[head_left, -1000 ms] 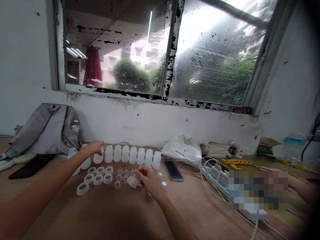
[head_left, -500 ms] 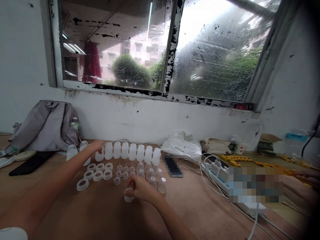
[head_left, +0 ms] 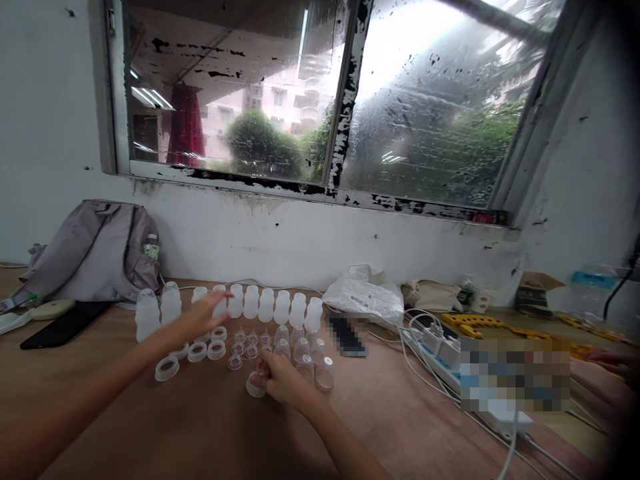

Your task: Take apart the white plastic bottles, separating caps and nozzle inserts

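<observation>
My left hand (head_left: 206, 315) is open, its fingers apart, held over the clear rings and in front of the row of white baby bottles (head_left: 252, 303). It partly hides a bottle and some of the rings. My right hand (head_left: 274, 375) is shut on a clear bottle cap (head_left: 256, 388) low over the table. Beyond that hand lie several clear bottle nipples (head_left: 235, 361). To their left are the bottle rings (head_left: 167, 367), and to their right stand more clear domed caps (head_left: 325, 375). Two bottles with clear caps on, one being a capped bottle (head_left: 147, 317), stand at the row's left.
A grey backpack (head_left: 95, 253) and a black flat object (head_left: 65, 325) lie at the left. Right of the bottles are a phone (head_left: 346, 335), a plastic bag (head_left: 365, 293) and a power strip (head_left: 440, 363) with white cables. Another person's hand (head_left: 607, 363) is at the far right.
My left hand has moved right and slightly toward me from the bottles at the left, and its fingers are spread. Another capped bottle now shows fully. My right hand stays with the cap.
</observation>
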The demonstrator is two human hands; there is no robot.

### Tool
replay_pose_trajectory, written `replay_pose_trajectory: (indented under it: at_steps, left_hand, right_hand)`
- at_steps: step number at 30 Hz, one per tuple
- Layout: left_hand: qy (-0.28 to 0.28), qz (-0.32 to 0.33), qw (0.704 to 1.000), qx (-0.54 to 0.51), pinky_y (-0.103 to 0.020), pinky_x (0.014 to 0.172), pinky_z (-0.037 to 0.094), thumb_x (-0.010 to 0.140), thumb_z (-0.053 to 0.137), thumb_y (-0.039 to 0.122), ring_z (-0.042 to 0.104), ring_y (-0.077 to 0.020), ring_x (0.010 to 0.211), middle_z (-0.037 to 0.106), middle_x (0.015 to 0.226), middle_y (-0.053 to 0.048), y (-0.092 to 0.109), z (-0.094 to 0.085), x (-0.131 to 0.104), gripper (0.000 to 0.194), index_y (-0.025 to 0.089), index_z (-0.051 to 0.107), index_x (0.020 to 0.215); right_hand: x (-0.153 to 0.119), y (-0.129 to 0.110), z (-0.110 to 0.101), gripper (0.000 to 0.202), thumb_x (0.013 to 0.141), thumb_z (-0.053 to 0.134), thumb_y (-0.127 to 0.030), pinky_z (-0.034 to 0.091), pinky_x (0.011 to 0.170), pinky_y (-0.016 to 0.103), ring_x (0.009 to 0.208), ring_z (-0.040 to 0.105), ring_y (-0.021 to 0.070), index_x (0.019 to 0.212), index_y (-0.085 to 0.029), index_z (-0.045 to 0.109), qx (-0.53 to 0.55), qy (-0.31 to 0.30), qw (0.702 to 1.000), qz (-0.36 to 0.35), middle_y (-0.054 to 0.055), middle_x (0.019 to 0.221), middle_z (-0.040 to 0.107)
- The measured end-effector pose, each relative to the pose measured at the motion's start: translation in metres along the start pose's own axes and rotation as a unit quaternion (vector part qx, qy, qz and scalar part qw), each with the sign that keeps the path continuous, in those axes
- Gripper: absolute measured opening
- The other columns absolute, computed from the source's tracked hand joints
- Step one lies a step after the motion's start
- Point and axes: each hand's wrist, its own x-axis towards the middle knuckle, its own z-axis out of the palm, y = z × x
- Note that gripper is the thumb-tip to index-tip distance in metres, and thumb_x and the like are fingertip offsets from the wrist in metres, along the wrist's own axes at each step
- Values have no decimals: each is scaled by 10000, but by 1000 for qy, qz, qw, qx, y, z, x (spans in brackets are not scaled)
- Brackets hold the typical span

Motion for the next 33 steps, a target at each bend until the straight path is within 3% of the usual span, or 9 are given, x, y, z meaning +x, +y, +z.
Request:
replay_pose_trajectory:
  at_steps: [3, 5, 8, 11, 16, 21, 27, 30, 33]
  left_hand:
    - [-72, 25, 989, -124, -354, 939, 355, 733, 527, 395, 434, -228, 1104, 441, 1239, -69, 33, 34, -49, 559, 252, 340, 1239]
    - [-76, 24, 981, -176, -377, 951, 347, 690, 583, 399, 422, -243, 1124, 404, 1283, -64, 42, 56, -71, 655, 281, 301, 1269]
    - [-29, -9, 976, -217, -386, 928, 376, 648, 628, 394, 469, -257, 1083, 448, 1256, -70, 42, 83, -82, 691, 286, 325, 1260]
    - [8, -15, 974, -224, -364, 902, 405, 617, 659, 378, 502, -263, 1052, 530, 1178, -58, 41, 96, -81, 649, 289, 401, 1206]
    - [-3, -21, 976, -218, -315, 849, 436, 671, 608, 346, 547, -234, 993, 577, 1111, -38, 46, 95, -84, 542, 285, 408, 1171]
    - [-23, -23, 977, -211, -293, 827, 430, 665, 583, 287, 557, -217, 963, 585, 1079, -31, 49, 91, -86, 577, 273, 360, 1198]
    - [-55, -26, 978, -200, -300, 792, 425, 633, 544, 207, 560, -204, 894, 593, 997, -24, 54, 79, -84, 624, 266, 320, 1212]
    - [-73, -29, 982, -174, -297, 792, 417, 643, 516, 208, 547, -188, 865, 585, 952, -12, 50, 69, -85, 537, 257, 383, 1162]
    - [-82, -21, 989, -119, -319, 875, 366, 658, 528, 248, 483, -212, 987, 547, 1041, -29, 36, 59, -90, 404, 246, 479, 1060]
  right_hand:
    - [1, -2, 3, 57, 727, 523, -225, 305, 533, 194, 597, 471, 104, 768, -187, 510, 19, 21, 999, -29, -26, 642, 526]
    - [1, -3, 5, 31, 734, 510, -202, 311, 536, 192, 588, 474, 102, 763, -191, 516, 25, 27, 998, -41, -29, 634, 530]
    - [-1, -8, 9, 68, 733, 497, -152, 324, 545, 189, 601, 487, 103, 773, -198, 526, 23, 28, 998, -59, -28, 655, 548]
    - [-2, -13, 12, 98, 734, 482, -131, 334, 555, 187, 638, 507, 108, 791, -199, 524, 17, 29, 997, -76, -19, 704, 569]
    - [-3, -14, 17, 89, 742, 465, -150, 342, 555, 183, 632, 512, 106, 805, -202, 501, 18, 22, 995, -95, -16, 701, 565]
    - [-4, -12, 21, 117, 757, 446, -175, 358, 599, 201, 702, 532, 127, 863, -212, 481, -3, -4, 996, -94, -2, 770, 576]
    - [-5, -12, 0, 227, 725, 457, -135, 349, 567, 189, 642, 498, 110, 936, -214, 481, -7, -57, 991, -120, -19, 735, 546]
    - [-4, -6, -9, 232, 703, 484, -137, 344, 579, 199, 644, 491, 118, 924, -208, 493, -38, -39, 994, -94, -19, 709, 536]
    - [-1, 2, -5, 246, 708, 518, -194, 341, 604, 220, 685, 507, 143, 949, -200, 468, -68, 5, 997, -36, -11, 704, 545]
